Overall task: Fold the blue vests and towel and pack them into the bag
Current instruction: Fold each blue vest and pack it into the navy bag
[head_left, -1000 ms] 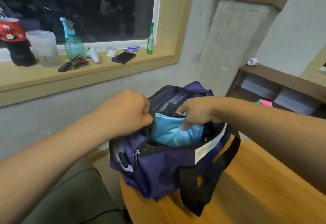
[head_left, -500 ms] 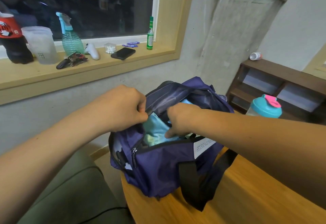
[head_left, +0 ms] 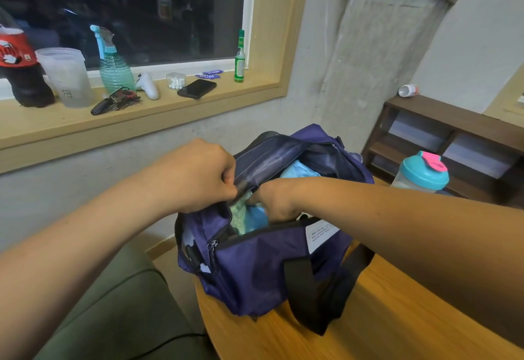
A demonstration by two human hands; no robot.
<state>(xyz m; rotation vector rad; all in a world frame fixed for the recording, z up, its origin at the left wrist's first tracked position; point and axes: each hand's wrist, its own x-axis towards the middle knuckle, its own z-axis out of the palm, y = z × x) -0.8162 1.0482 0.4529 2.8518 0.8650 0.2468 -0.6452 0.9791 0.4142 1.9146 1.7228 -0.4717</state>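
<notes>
I see a round wooden table (head_left: pixel 368 317) with a purple cloth bag (head_left: pixel 255 269) sitting at its edge. The bag is open at the top. My left grip (head_left: pixel 195 175) pinches the edge of the bag's top flap and holds it up. My right grip (head_left: pixel 275 200) is down in the opening, on the cloth. Its fingers are hidden, so I cannot tell if it holds anything. Soft blue vests (head_left: pixel 297 171) are bunched inside the bag. A green-blue towel (head_left: pixel 239 216) with a rough weave lies just beside them. A wide black strap (head_left: pixel 303 288) hangs down the bag's front. A white label (head_left: pixel 320 232) on the bag has tiny black words that are too small to read. Behind the bag stands a clear shaker bottle (head_left: pixel 422 173) with a teal lid. On the wooden window sill (head_left: pixel 141 124), a cloudy plastic cup (head_left: pixel 68 75) shows the letters "EEP". Near it are a dark bottle with a red label (head_left: pixel 19 70), a ribbed spray bottle (head_left: pixel 113 67) and a flat black phone (head_left: pixel 197 88).
</notes>
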